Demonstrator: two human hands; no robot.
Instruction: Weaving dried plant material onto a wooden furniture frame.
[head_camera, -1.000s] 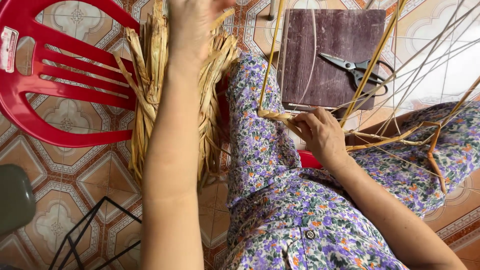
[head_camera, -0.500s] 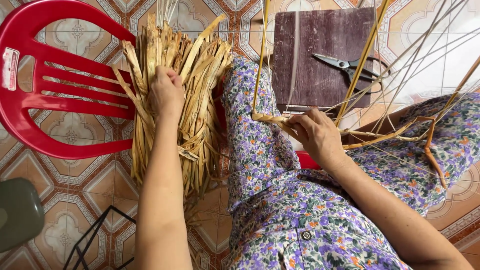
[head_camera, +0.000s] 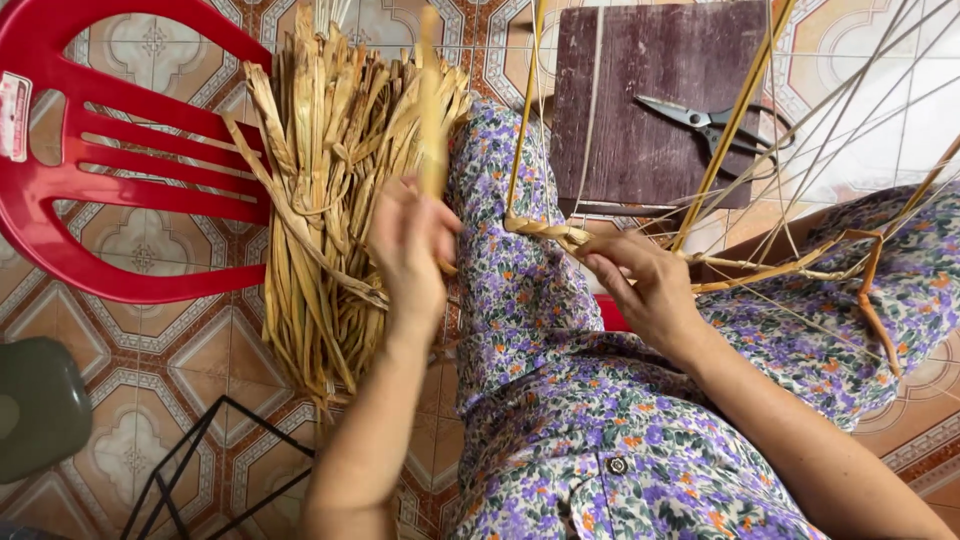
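Note:
My left hand (head_camera: 410, 250) is closed on one dried straw strand (head_camera: 431, 100) that stands up out of the bundle of dried straw strips (head_camera: 320, 200) lying on the floor to my left. My right hand (head_camera: 645, 285) rests on my lap and pinches the twisted straw end (head_camera: 545, 230) of a woven piece built on a thin wire frame (head_camera: 790, 255). The frame's rods (head_camera: 735, 115) fan upward and to the right over my floral-clad legs.
A red plastic chair (head_camera: 120, 170) lies beside the bundle at the left. A dark wooden board (head_camera: 650, 100) ahead carries black scissors (head_camera: 715, 125). A dark green object (head_camera: 35, 405) and a black wire stand (head_camera: 215, 470) sit at the lower left on the patterned tiles.
My left hand has drawn back from the bundle toward my lap, lifting a single strand clear of it. My right hand has stayed on the woven piece.

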